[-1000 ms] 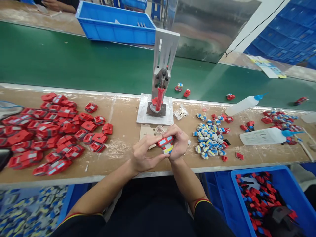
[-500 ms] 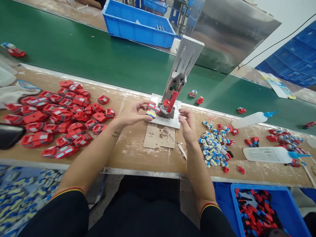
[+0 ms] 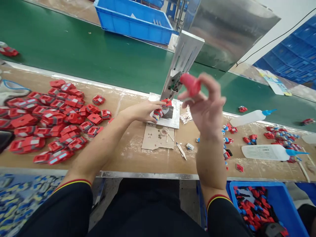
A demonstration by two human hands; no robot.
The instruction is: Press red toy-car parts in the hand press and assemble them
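Observation:
My left hand (image 3: 145,111) reaches over the base of a metal hand press (image 3: 176,84), its fingers closed on a small red, white and blue toy part (image 3: 157,114). Against its fingertips, a red toy piece (image 3: 168,102) sits on the press's round seat. My right hand (image 3: 206,110) is raised beside the press column, fingers curled at the end of the red lever handle (image 3: 191,85), which is tilted up and smeared by motion. A piece of cardboard (image 3: 158,137) with a small ring-shaped item lies before the base, next to a white pen-like tool (image 3: 181,151).
Red toy shells (image 3: 54,115) are heaped on the left. White-and-blue pieces (image 3: 190,146) lie right, partly behind my forearm. Two squeeze bottles (image 3: 268,153) lie further right. A green conveyor belt (image 3: 74,49) runs behind, with a blue crate (image 3: 133,23) beyond. A blue bin (image 3: 286,197) stands below right.
My left hand has brought the toy part in to the press seat. My right hand has moved up to the red handle, and the handle has swung from hanging down to raised.

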